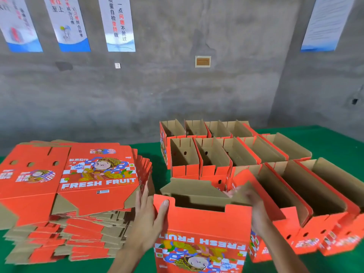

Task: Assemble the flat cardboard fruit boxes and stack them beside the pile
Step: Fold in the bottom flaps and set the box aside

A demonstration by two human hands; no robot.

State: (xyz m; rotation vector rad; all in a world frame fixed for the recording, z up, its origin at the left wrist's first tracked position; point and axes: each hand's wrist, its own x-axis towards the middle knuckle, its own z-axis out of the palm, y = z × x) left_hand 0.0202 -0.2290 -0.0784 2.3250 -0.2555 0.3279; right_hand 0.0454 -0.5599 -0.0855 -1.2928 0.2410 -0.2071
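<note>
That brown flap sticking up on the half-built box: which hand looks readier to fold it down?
Probably the right hand: its fingers already lie on the brown flap. The left hand lies flat against the box's left side, steadying it.

A red box [201, 233] is stood up at the front, its top open and its brown flaps half folded. A pile of flat boxes [74, 194] is laid to its left. Finished open boxes [246, 154] are lined up in rows behind and to the right.

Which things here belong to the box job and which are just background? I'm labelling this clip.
Job:
- upright orange cardboard box being folded
- left hand
- right hand
- pile of flat orange cardboard blanks
- assembled open orange boxes

Background:
- white-and-blue wall posters
- green table cover
</note>
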